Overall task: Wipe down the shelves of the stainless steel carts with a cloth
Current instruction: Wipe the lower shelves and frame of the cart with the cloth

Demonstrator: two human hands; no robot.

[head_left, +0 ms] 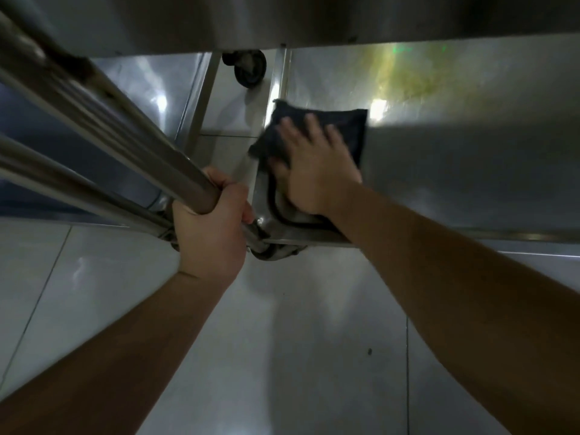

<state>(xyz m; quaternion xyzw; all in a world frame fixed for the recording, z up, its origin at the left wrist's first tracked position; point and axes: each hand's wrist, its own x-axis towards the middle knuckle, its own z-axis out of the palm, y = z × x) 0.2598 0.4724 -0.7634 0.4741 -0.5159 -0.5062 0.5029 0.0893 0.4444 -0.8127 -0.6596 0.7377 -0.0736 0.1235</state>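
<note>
A dark cloth [348, 127] lies flat on the bottom shelf [455, 171] of the stainless steel cart, at the shelf's near left corner. My right hand [317, 171] presses down on the cloth with fingers spread and straight. My left hand [210, 227] grips the lower end of the cart's upright steel post [125, 127] just left of that corner. A yellowish smear [408, 76] shows on the shelf farther back.
The shelf above [314, 20] overhangs the top of the view. A second steel tube [62, 189] runs beside the post. A black caster wheel [248, 70] stands on the tiled floor [282, 340] behind the shelf's left edge.
</note>
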